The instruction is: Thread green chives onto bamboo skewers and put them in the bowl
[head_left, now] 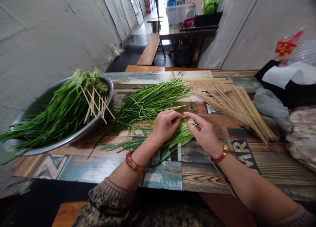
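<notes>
My left hand (166, 126) is closed, its fingers pinched on garlic chives, with a bunch of chives (176, 138) lying under and beside it. My right hand (204, 133) is curled round the pale cut ends of that bunch, thumb and forefinger close to my left fingertips. A thin bamboo skewer (221, 176) runs from between my fingers, under my right hand, towards the table's near edge. Its upper end is partly hidden by my fingers. Just beyond my hands lies a larger pile of loose chives (155, 97).
A metal basin (110, 88) on the left holds chives threaded on several skewers. Loose bamboo skewers (237, 105) fan out on the right of the patterned table (204, 177). Grey (271, 108) and clear plastic bags (303, 131) sit at the right edge. A bench (149, 49) stands beyond.
</notes>
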Demonstrator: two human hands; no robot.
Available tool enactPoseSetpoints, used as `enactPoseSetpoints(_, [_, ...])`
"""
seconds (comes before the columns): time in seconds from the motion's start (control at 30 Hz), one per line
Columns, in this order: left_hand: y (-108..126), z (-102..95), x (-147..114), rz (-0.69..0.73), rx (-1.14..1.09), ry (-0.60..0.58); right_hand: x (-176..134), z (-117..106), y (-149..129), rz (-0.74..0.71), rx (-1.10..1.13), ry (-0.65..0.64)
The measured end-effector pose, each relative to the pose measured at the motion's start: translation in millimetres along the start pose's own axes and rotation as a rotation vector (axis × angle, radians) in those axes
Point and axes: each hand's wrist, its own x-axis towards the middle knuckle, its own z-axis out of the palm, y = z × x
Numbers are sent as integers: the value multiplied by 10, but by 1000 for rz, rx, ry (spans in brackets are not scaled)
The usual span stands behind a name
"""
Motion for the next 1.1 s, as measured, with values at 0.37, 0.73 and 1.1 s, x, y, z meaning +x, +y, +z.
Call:
enactPoseSetpoints(0.37, [3,-1,-1,-11,-21,-1,1,1,-5,6,8,0])
enactPoseSetpoints(0.73, [30,-7,1,-125,-195,-27,0,0,-28,29,34,-4])
enactPoseSetpoints(1.1, [7,15,-7,-54,-96,-14,5,0,-25,15,19,-7])
